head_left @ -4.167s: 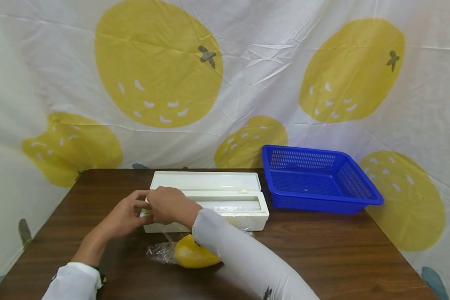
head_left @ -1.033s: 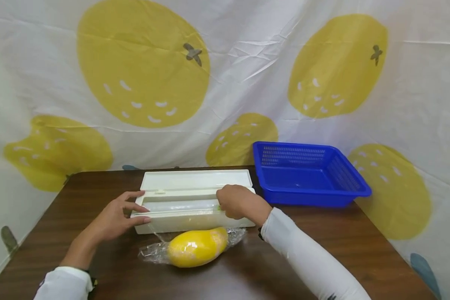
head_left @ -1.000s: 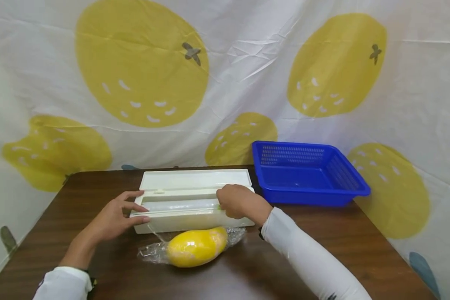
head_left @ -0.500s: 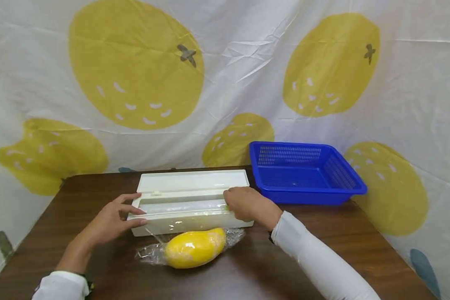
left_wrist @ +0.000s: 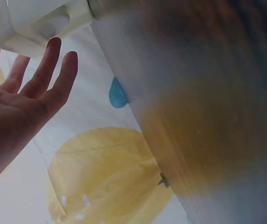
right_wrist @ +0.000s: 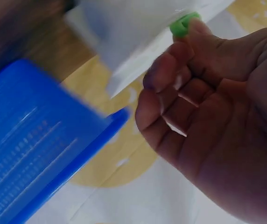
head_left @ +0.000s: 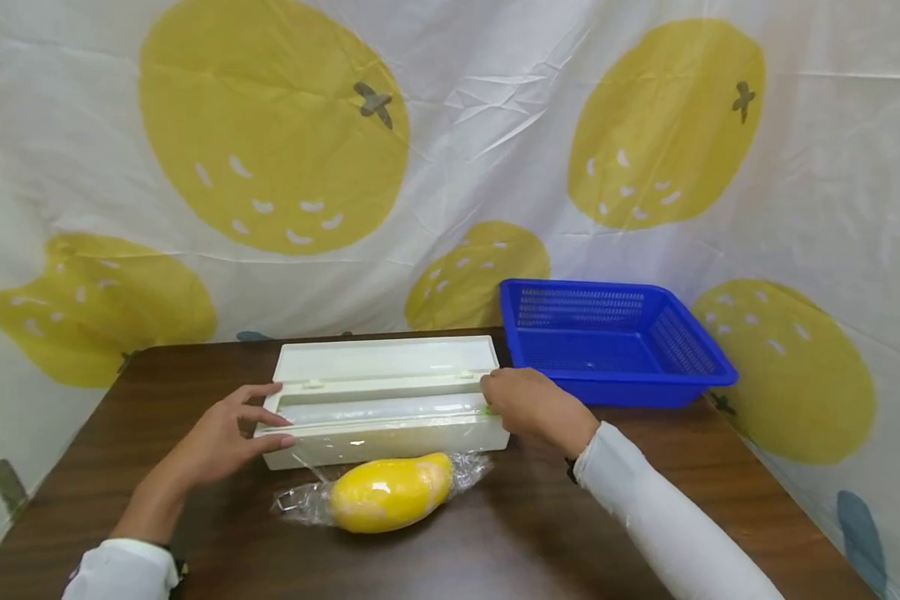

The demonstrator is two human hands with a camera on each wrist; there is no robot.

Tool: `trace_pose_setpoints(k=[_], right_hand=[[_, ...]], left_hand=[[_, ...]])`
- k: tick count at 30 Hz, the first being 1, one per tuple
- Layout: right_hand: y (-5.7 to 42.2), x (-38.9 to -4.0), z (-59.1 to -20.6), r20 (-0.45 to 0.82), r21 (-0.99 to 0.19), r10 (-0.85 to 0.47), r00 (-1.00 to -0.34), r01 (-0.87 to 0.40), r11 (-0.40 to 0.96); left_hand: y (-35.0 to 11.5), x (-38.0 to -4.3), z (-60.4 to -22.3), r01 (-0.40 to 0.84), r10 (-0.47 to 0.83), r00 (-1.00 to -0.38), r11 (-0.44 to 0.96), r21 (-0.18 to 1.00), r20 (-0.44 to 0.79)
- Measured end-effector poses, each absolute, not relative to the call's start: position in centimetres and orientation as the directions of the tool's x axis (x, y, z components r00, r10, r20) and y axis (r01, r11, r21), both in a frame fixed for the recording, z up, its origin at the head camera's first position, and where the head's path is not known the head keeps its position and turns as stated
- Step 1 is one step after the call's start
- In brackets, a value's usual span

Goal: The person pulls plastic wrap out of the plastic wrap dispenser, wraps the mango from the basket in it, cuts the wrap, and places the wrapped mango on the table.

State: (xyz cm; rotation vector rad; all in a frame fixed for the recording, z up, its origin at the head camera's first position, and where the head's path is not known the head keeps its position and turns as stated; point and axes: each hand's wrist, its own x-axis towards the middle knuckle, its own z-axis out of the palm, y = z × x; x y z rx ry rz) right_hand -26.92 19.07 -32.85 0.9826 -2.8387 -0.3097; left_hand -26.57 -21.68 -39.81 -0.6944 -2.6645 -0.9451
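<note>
A white cling film dispenser [head_left: 390, 440] lies on the table with its lid [head_left: 386, 358] folded back, showing a film roll [head_left: 382, 410] inside. My left hand [head_left: 213, 437] holds its left end, thumb at the front and index finger towards the back; in the left wrist view, other fingers [left_wrist: 45, 70] of that hand are spread by the end wall. At the right end, my right hand [head_left: 536, 406] pinches a small green slide cutter [right_wrist: 185, 24] between thumb and index finger. A yellow mango [head_left: 390, 493] wrapped in cling film lies in front, its film ends twisted or bunched.
A blue plastic basket [head_left: 615, 333] stands at the back right, close to my right hand. A fruit-print cloth [head_left: 450, 167] hangs behind the brown wooden table [head_left: 585, 517].
My right hand has gone from the dispenser's left end to its right end, lately sliding rightward with the green cutter. The left hand stays at the left end; the mango lies nearly still.
</note>
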Motion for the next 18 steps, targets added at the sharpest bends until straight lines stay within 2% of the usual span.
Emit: trace_pose_setpoints(k=[2,7,11,18], right_hand=[[20.1,-26.8,-32.9,0.069,0.212,-0.61,-0.789,-0.586,0.782],[21.3,-26.9,-33.3,0.117,0.162,-0.639,-0.76,-0.62,0.767],[21.6,-26.9,-33.6,0.136,0.165,-0.653,-0.745,-0.632,0.757],[21.8,-26.9,-33.4,0.144,0.096,-0.607,-0.781,-0.6,0.794]], left_hand=[[-21.6,-26.7,-39.8,0.51,0.358,-0.858,0.681,0.525,0.369],[-21.8,-26.6,-39.6,0.513,0.358,-0.855,0.684,0.518,0.375],[-21.8,-26.6,-39.7,0.499,0.361,-0.865,0.683,0.533,0.348],[-21.5,-26.8,-39.7,0.494,0.363,-0.869,0.683,0.538,0.338]])
